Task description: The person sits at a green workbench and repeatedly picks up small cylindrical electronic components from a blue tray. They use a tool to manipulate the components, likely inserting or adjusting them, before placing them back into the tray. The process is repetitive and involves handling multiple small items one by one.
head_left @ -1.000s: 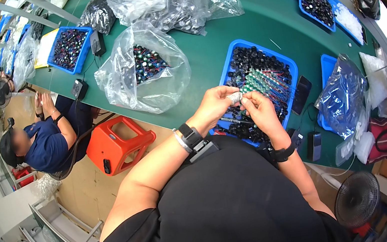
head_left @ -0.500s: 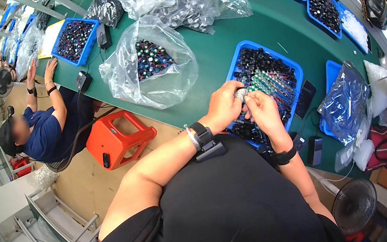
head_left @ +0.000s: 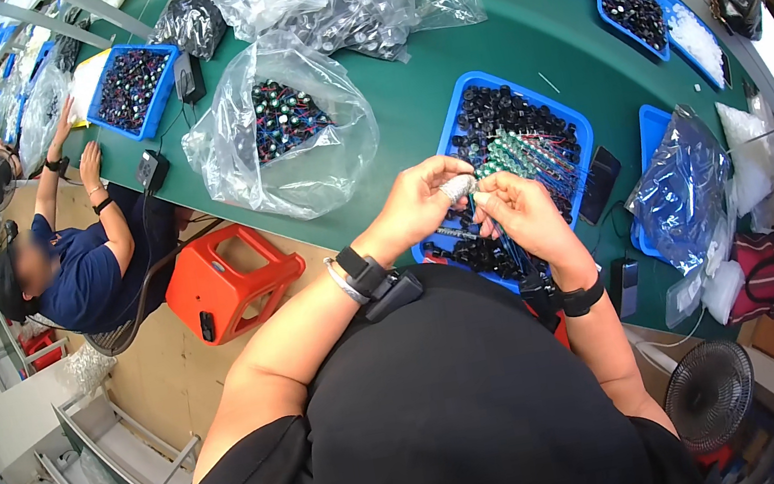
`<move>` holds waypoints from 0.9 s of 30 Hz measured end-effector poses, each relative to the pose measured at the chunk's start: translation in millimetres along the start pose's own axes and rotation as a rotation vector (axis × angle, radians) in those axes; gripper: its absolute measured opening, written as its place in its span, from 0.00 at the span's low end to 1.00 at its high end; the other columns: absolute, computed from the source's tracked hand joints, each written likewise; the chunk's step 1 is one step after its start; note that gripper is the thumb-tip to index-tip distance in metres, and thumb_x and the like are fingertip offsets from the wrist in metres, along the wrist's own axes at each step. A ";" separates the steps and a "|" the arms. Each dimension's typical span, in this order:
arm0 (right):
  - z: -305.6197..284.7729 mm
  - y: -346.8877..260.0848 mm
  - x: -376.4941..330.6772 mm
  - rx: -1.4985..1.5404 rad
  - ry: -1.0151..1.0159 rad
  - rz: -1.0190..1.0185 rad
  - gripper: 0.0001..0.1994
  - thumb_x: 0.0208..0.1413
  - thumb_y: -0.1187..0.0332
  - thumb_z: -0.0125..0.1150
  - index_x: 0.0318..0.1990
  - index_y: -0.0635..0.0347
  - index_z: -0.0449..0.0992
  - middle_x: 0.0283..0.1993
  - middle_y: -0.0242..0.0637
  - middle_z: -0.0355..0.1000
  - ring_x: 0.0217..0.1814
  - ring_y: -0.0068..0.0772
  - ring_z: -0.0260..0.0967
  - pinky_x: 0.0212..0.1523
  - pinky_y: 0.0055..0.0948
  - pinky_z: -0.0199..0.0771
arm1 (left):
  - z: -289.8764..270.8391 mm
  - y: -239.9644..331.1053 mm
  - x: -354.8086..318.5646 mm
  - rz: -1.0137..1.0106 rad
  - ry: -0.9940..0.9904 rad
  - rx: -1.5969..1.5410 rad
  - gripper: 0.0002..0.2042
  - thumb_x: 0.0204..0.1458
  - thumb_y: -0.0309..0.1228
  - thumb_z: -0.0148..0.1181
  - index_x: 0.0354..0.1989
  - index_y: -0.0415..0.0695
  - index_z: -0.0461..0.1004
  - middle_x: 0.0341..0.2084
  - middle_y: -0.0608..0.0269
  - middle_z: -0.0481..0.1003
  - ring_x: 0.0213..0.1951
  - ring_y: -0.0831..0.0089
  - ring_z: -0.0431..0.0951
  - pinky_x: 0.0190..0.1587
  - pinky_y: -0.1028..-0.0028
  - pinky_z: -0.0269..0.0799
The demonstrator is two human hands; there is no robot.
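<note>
Over the near side of a blue tray (head_left: 584, 145), my two hands meet fingertip to fingertip. My left hand (head_left: 413, 202) is closed with thumb and forefinger on a small silvery, rounded wad (head_left: 457, 187). Just right of it, my right hand (head_left: 533, 217) pinches thin wires (head_left: 508, 248) whose dark strands hang below the fingers; their upper ends are hidden. Inside the tray lie many black round caps (head_left: 497, 108) and a fanned bundle of green-tipped wired parts (head_left: 520, 155). Both wrists wear black bands.
Left of the tray, an open clear bag (head_left: 332, 149) holds more wired parts. More blue trays (head_left: 631, 6) line the far right, with a bag-covered tray (head_left: 669, 197) nearer. A dark phone-like slab (head_left: 599, 186) lies beside my tray. A co-worker (head_left: 95, 253) sits left, past a red stool (head_left: 231, 277).
My view has shifted slightly, so the table things sit a little further left. Both hands stay together above the tray, the left still on the silvery wad; the fingers have shifted slightly.
</note>
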State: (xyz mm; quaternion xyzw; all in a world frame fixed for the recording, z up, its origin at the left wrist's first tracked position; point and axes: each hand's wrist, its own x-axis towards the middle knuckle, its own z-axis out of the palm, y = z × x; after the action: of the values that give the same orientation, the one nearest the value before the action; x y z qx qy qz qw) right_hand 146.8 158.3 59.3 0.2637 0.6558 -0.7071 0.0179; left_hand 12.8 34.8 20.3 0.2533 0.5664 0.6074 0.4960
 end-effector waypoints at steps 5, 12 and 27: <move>-2.4 6.9 5.8 -0.028 0.044 0.020 0.09 0.60 0.69 0.52 0.40 0.67 0.72 0.27 0.32 0.71 0.24 0.18 0.65 0.25 0.19 0.67 | 8.5 7.4 0.9 -0.002 0.059 0.104 0.12 0.56 0.25 0.53 0.48 0.34 0.70 0.37 0.59 0.76 0.38 0.76 0.76 0.44 0.76 0.73; -7.4 6.3 2.4 -0.189 0.033 0.025 0.10 0.59 0.68 0.53 0.40 0.67 0.73 0.25 0.31 0.71 0.23 0.16 0.64 0.24 0.18 0.66 | 6.9 6.8 -1.4 -0.045 -0.013 0.260 0.12 0.54 0.24 0.54 0.46 0.33 0.70 0.36 0.57 0.76 0.37 0.72 0.77 0.42 0.74 0.74; -7.2 4.7 -3.3 -0.238 -0.090 -0.032 0.07 0.60 0.71 0.48 0.36 0.66 0.70 0.22 0.32 0.69 0.19 0.19 0.65 0.21 0.23 0.66 | 2.4 5.6 -2.8 -0.166 -0.067 0.126 0.09 0.54 0.24 0.53 0.42 0.35 0.70 0.31 0.59 0.75 0.30 0.73 0.76 0.36 0.75 0.73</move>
State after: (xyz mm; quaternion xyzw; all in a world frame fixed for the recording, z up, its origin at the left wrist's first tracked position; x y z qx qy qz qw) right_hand 153.9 163.3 56.3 0.2171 0.7378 -0.6356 0.0675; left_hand 14.2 34.0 26.8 0.2562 0.6056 0.5186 0.5464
